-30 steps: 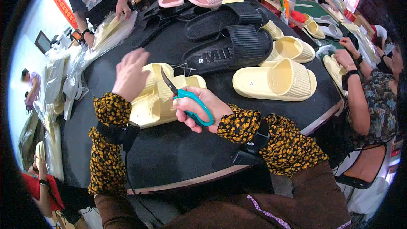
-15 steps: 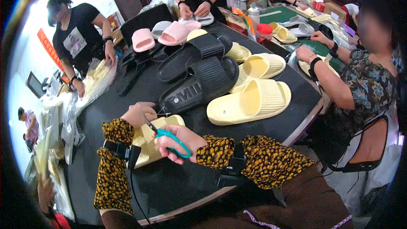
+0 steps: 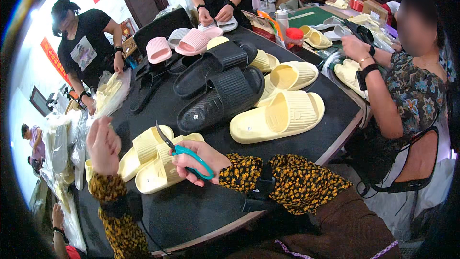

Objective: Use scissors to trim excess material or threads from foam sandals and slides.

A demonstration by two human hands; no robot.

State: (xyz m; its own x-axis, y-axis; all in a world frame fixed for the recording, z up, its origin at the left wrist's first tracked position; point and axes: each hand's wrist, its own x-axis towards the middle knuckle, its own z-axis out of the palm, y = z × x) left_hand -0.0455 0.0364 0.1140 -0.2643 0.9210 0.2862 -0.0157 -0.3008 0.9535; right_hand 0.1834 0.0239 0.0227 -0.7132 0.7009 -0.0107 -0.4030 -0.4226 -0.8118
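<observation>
My right hand point(image 3: 214, 157) grips a pair of thread snips point(image 3: 192, 154) with teal handles; the dark curved blades point up and away. Beneath the blades lies a pale yellow slide slipper point(image 3: 155, 178), its strap partly hidden by my right hand. A second yellow slipper point(image 3: 136, 151) rests against its left side. My left hand point(image 3: 104, 146) is raised left of these two, slightly blurred, with its fingers loosely apart and nothing seen in them. Part of another yellow slipper point(image 3: 88, 172) shows behind that hand.
Black slippers point(image 3: 223, 98), larger yellow slippers point(image 3: 280, 117) and pink slippers point(image 3: 194, 42) lie across the dark table point(image 3: 191, 211). Plastic bags point(image 3: 62, 148) pile up at the left. Co-workers handle slippers at the far and right sides; a chair point(image 3: 414, 158) stands at right.
My left hand has left the yellow slipper and moved left, uncovering a second one beside it. The right hand with the snips stays nearly in place. The right co-worker's hand has risen.
</observation>
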